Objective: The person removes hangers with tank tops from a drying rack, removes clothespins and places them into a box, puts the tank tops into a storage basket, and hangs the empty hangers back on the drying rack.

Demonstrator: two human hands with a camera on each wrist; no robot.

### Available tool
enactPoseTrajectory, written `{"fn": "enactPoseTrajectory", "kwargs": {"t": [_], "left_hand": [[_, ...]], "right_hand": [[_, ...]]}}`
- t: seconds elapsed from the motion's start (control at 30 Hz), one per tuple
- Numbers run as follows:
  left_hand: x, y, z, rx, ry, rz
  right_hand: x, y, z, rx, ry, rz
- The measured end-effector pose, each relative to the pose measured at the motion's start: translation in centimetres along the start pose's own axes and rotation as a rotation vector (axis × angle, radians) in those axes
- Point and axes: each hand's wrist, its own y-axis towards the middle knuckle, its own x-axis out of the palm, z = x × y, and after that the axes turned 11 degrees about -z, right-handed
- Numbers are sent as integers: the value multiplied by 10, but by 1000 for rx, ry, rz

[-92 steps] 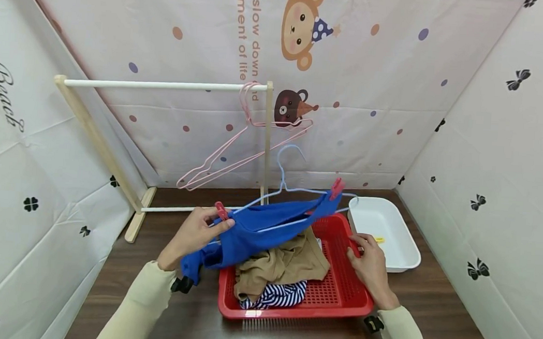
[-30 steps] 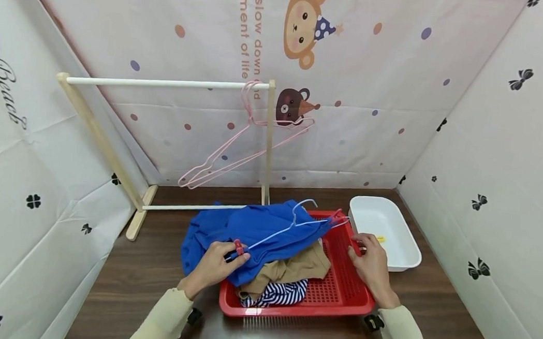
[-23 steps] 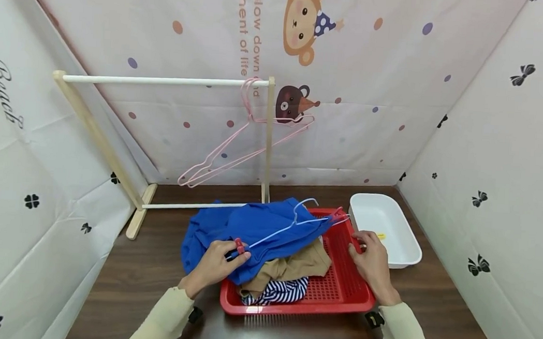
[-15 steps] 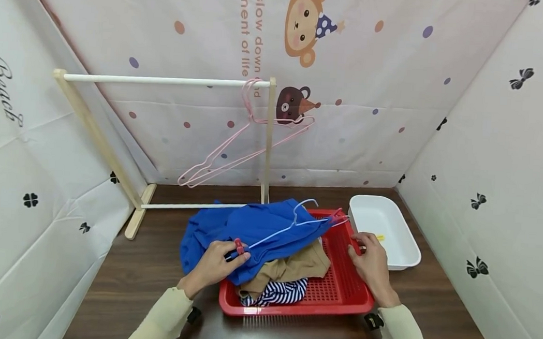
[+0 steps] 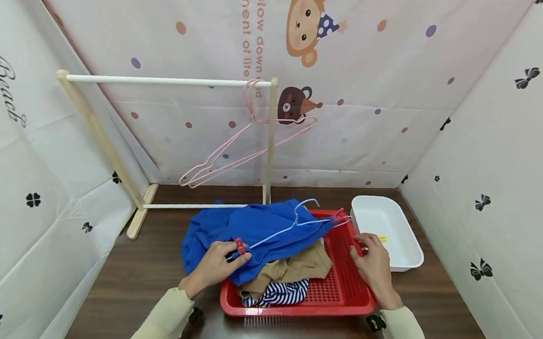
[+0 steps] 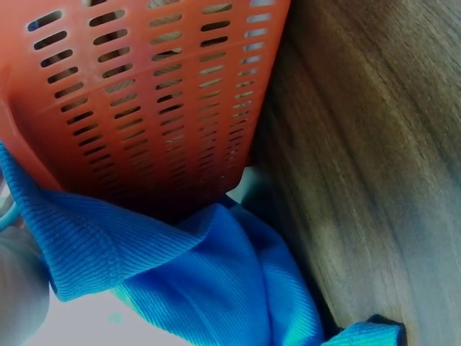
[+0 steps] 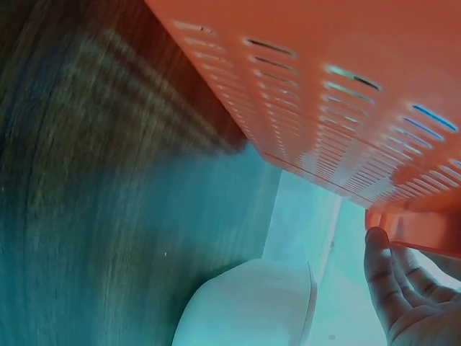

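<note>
My left hand [image 5: 212,264] pinches the near end of a light blue clothes hanger [image 5: 273,236] together with the blue garment [image 5: 254,223] on it, beside a red clothespin [image 5: 240,247]. A second clothespin [image 5: 340,218] fastens the garment at the hanger's other end. The garment lies across the left part of a red basket [image 5: 300,311] and spills over its left side, as the left wrist view shows of its blue ribbed cloth [image 6: 216,281]. Fingers of my right hand [image 5: 374,264] grip the basket's right rim. Brown [image 5: 300,267] and striped [image 5: 284,293] clothes lie inside the basket.
Behind stands a wooden rack [image 5: 169,81] with white bars; pink hangers [image 5: 216,158] hang at its right end. Right of the basket sits a white tub [image 5: 389,226] with a small yellow item [image 5: 382,238] inside. Printed cloth walls enclose the table on the visible sides.
Since about three seconds ago, my left hand has lowered the hanger and blue garment onto the basket, moving right and nearer. Over the last second, both hands stay still; only the head view shifts slightly.
</note>
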Motion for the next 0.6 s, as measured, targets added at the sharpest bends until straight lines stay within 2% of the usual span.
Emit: {"fn": "enactPoseTrajectory", "kwargs": {"t": [0.1, 0.2, 0.3, 0.4, 0.47, 0.6], "left_hand": [[-1, 1, 0, -5, 1, -6], [-1, 1, 1, -10, 4, 0], [-1, 1, 1, -13, 6, 3], [-1, 1, 1, -20, 17, -2], [-1, 1, 0, -25, 25, -5], [0, 0, -2, -31, 26, -5]], "right_hand": [[-2, 2, -1, -1, -16, -30], [-10, 3, -3, -12, -62, -94], [-24, 6, -9, -39, -120, -191], [-44, 10, -20, -76, -184, -251], [-58, 14, -30, -116, -227, -244], [-78, 23, -47, -238, -254, -172]]}}
